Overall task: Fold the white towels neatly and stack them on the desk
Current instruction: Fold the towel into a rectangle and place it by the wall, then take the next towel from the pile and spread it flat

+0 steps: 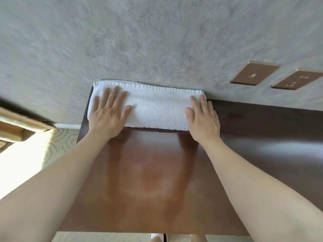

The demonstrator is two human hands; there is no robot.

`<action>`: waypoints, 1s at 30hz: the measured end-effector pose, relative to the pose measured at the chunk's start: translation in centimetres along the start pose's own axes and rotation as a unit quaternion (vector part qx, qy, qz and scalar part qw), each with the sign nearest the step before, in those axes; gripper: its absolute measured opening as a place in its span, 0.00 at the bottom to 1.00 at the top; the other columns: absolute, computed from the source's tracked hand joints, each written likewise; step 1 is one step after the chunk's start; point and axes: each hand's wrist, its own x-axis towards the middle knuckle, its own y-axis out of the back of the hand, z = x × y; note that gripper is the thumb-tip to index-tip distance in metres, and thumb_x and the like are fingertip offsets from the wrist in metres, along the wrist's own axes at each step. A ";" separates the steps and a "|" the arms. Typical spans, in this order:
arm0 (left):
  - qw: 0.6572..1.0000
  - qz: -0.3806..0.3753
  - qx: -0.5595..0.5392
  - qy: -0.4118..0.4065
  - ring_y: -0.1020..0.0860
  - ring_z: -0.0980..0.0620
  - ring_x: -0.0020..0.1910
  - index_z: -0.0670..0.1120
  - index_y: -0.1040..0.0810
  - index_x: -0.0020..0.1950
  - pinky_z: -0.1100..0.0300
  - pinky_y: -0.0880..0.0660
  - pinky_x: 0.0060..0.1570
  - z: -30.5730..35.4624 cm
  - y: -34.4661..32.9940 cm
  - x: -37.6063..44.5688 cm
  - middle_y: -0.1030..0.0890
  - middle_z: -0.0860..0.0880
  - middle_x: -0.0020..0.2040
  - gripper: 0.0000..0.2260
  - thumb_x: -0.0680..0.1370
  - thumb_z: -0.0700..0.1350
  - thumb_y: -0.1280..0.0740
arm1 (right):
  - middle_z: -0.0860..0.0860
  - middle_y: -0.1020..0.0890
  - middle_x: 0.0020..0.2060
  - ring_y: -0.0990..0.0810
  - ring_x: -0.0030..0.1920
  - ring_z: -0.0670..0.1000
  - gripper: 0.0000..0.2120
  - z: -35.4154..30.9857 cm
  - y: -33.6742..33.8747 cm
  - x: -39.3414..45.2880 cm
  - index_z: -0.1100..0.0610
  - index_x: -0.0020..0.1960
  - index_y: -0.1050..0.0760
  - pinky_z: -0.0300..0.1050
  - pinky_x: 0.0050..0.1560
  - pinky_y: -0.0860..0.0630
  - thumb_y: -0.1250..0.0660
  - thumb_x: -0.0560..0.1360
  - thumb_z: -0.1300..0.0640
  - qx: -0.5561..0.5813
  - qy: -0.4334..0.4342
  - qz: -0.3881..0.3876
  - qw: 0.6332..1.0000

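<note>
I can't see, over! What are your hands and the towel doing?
Left hand, right hand flat, pressing folded white towel. Towel against wall, desk corner. Nothing blocking.

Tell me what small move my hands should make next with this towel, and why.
Probably fold it in half, end to end: the towel lies as a long band against the wall, with left hand and right hand pressing flat on its ends.

Surfaces: cloth, wood, textured wall
Towel (155, 107), white looped terry cloth, matt; desk (148, 180), dark reddish wood, glossy, reflective; wall (139, 41), grey, mottled, rough-textured.
</note>
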 end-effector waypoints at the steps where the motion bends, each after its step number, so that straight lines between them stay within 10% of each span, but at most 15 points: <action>1: 1.000 -0.020 -0.004 0.011 0.61 0.51 0.81 0.57 0.52 0.82 0.47 0.61 0.79 0.7 0.5 -0.3 0.56 0.55 0.83 0.30 0.81 0.66 0.59 | 0.52 0.49 0.82 0.46 0.80 0.58 0.28 0.1 0.4 -0.8 0.46 0.81 0.48 0.58 0.76 0.44 0.58 0.83 0.40 0.000 -0.016 -0.004 1.000; 16: 0.970 -0.183 -0.136 -0.088 0.35 0.46 0.76 0.50 0.33 0.77 0.48 0.37 0.73 18.6 5.8 -12.5 0.36 0.47 0.79 0.23 0.84 0.58 0.47 | 0.53 0.43 0.81 0.50 0.81 0.55 0.27 7.7 10.2 -16.8 0.54 0.81 0.45 0.51 0.79 0.51 0.50 0.85 0.44 0.115 -0.038 -0.025 0.992; 30: 0.935 -0.180 0.014 -0.306 0.36 0.47 0.77 0.57 0.41 0.80 0.52 0.38 0.71 55.6 5.8 -30.8 0.42 0.50 0.81 0.26 0.84 0.63 0.53 | 0.52 0.44 0.81 0.50 0.81 0.53 0.29 39.9 19.7 -38.8 0.54 0.81 0.44 0.52 0.79 0.52 0.52 0.85 0.41 0.172 -0.246 0.105 0.948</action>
